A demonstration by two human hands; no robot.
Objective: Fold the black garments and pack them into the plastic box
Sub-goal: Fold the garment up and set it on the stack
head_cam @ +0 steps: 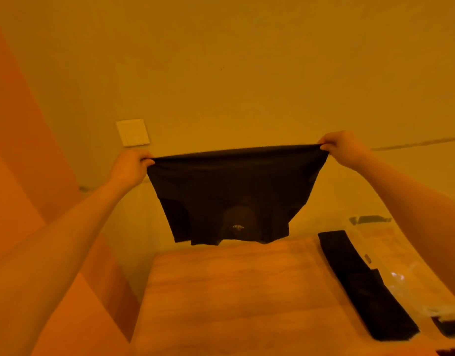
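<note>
A black garment (pixel 234 191) hangs spread out in the air above the wooden table (pixel 234 291). My left hand (pixel 130 168) pinches its upper left corner and my right hand (pixel 343 147) pinches its upper right corner, pulling the top edge taut. Its lower edge hangs just above the table's far end. A second black garment (pixel 362 283), folded into a long strip, lies on the table at the right. Beside that strip stands the clear plastic box (pixel 401 258), partly hidden by my right forearm.
A wall rises right behind the table, with a white switch plate (pixel 132 132) at the left. An orange panel (pixel 28 163) stands along the left side. Another dark item (pixel 449 327) shows at the right edge near the box.
</note>
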